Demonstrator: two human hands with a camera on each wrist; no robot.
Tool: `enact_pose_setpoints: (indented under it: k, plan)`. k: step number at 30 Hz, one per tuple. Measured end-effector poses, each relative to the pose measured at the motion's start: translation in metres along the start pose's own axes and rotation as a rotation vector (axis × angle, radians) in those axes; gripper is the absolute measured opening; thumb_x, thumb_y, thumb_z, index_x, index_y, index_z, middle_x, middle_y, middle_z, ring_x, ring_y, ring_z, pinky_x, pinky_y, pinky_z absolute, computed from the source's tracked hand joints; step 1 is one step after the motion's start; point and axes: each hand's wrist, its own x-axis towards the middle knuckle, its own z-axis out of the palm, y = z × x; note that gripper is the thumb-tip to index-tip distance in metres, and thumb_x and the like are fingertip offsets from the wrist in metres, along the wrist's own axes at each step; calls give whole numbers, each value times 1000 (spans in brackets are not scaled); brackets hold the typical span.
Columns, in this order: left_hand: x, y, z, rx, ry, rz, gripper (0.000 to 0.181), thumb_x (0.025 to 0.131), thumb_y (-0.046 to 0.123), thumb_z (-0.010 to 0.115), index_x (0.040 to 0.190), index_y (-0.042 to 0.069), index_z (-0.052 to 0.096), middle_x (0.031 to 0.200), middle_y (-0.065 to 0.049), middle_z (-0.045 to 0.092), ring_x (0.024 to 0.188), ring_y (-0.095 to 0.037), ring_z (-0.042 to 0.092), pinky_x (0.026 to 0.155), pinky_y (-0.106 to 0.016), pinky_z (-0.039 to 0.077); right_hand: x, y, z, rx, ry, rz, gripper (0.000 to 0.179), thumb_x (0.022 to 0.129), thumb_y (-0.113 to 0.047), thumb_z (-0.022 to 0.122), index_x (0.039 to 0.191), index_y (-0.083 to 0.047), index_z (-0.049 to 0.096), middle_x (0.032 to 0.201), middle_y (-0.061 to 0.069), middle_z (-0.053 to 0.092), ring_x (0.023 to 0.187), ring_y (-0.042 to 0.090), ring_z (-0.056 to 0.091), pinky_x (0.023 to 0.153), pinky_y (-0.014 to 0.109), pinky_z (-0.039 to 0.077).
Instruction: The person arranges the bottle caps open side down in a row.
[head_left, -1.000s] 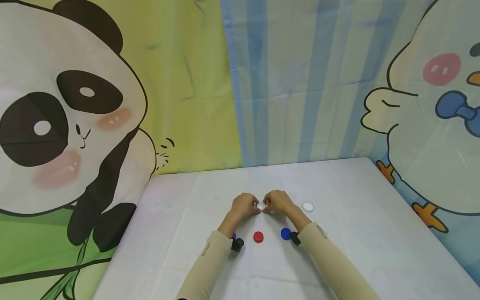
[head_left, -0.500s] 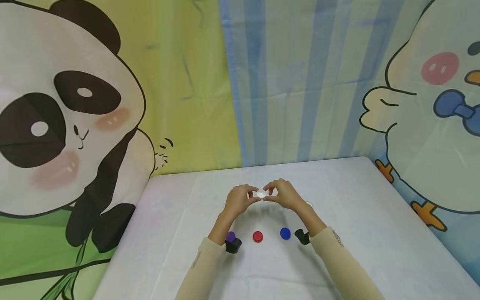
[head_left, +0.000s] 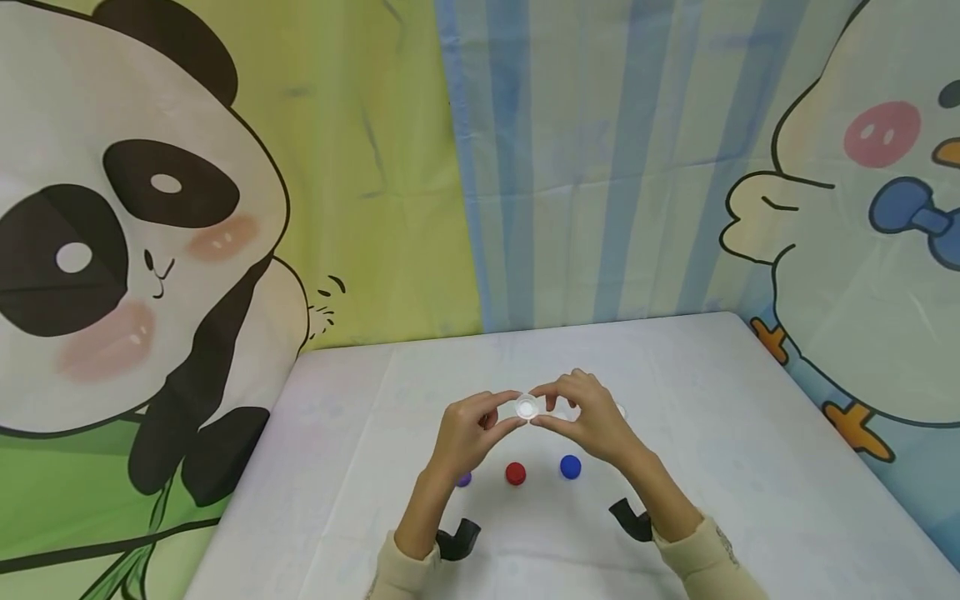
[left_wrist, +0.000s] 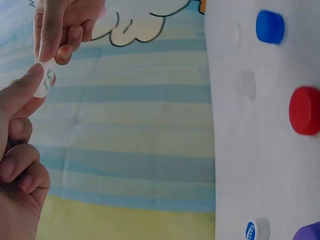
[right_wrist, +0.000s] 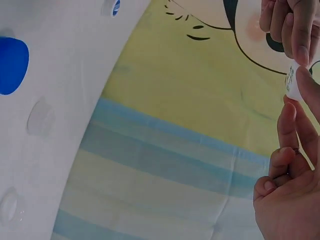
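A small white bottle cap [head_left: 527,407] is held up above the table between both hands, its hollow side toward the head camera. Green print shows on the outer face of the cap [left_wrist: 47,80] in the left wrist view. My left hand [head_left: 465,429] pinches one edge between thumb and index finger, the other fingers curled. My right hand [head_left: 588,414] pinches the opposite edge with thumb and index finger. Below, a red cap [head_left: 515,473] and a blue cap [head_left: 571,467] lie on the table; a purple cap [head_left: 464,479] is partly hidden by the left wrist.
A translucent cap [right_wrist: 40,117] and a second pale one [right_wrist: 10,207] lie on the white table [head_left: 750,467]. A white cap with a blue label [left_wrist: 256,230] sits near the purple one. Patterned curtains [head_left: 570,167] hang behind the table.
Both hands have lifted the white cap off the table and brought it closer to the head camera. The forearms have drawn back and spread, uncovering the blue cap. The table caps stay put.
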Motion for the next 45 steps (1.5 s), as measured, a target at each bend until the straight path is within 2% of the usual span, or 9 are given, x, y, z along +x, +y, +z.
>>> enact_pose_setpoints:
  k: [7,13,18,22,29,37,39,41,45]
  plan:
    - [-19,19,-4,-59,76,20,27,76,25,71,101,15,68,53,5,33,50,1,24,45,-9,19,-17,-21,0,-5,40,-56,31,73,-32,73,102,-25,64,68,-14,48,71,2,36,62,22,31]
    - [-31,29,-6,-82,117,30,28,74,23,73,100,15,68,53,5,32,53,1,24,47,-9,20,-30,-30,7,17,64,-51,31,74,-29,73,103,-25,62,60,-15,42,63,-1,34,59,19,31]
    - [-36,35,-7,-116,111,27,27,74,21,73,101,15,68,55,8,29,53,2,23,45,-9,19,-38,-34,9,103,75,-46,32,71,-22,76,101,-23,63,51,-14,31,49,-4,28,44,12,26]
    - [-37,38,-8,-121,104,44,28,74,22,73,100,14,68,55,9,30,52,3,23,44,-9,19,-38,-46,4,178,70,-53,33,69,-12,77,98,-16,63,47,-8,27,45,-5,22,40,12,21]
    - [-39,41,-9,-125,103,54,30,73,24,74,100,13,68,54,7,34,52,3,25,45,-8,21,-36,-65,-6,180,61,-22,31,67,-8,77,95,-11,63,46,-2,25,46,-3,19,40,13,19]
    - [-40,44,-7,-170,93,45,29,74,21,72,101,10,69,54,9,31,52,3,25,44,-8,21,-40,-59,-3,162,87,-52,32,65,-8,78,94,-8,64,48,-2,28,47,-3,20,40,12,19]
    - [-40,45,-6,-194,84,9,28,75,21,72,101,11,69,54,9,31,51,2,25,43,-10,21,-42,-51,1,149,103,-70,33,65,-9,78,95,-10,64,49,-4,29,48,-4,21,40,12,20]
    - [-40,46,-6,-256,52,-84,29,76,22,71,103,11,68,52,8,34,48,2,27,41,-12,23,-45,-43,5,126,129,-95,35,65,-12,79,97,-13,64,50,-6,30,49,-5,23,41,11,21]
    - [-39,50,-7,-450,-48,-464,29,79,34,67,102,17,69,50,4,36,44,-3,29,38,-18,22,-50,-30,11,80,183,-126,37,66,-20,79,100,-20,64,54,-12,31,52,-5,26,43,8,22]
